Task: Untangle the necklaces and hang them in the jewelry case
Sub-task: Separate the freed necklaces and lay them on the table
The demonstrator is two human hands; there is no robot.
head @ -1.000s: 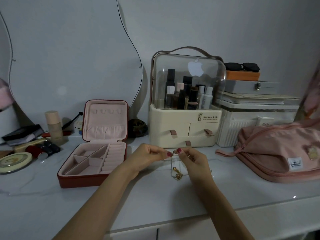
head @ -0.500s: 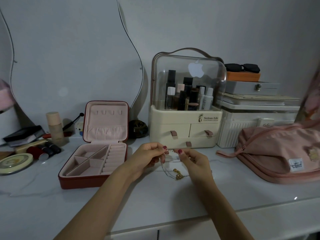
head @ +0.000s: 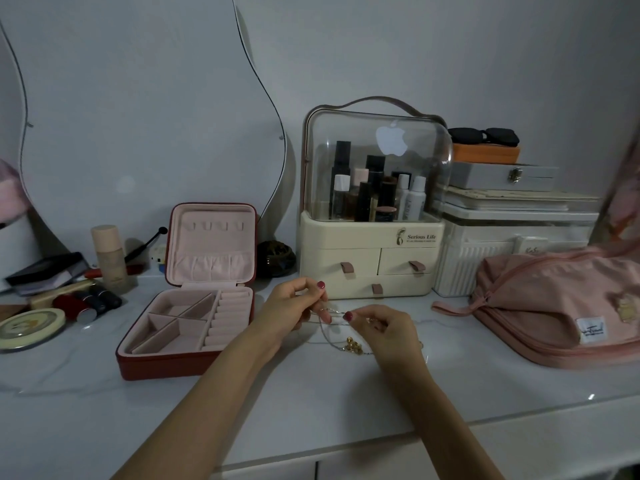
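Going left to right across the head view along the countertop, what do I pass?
Round cream tin → open red jewelry case with pink lining → left hand → right hand, both pinching thin tangled necklace chains → pink fabric zip bag.

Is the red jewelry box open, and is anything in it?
Open: the jewelry case lid stands upright. Its pink compartments and lid hooks look empty.
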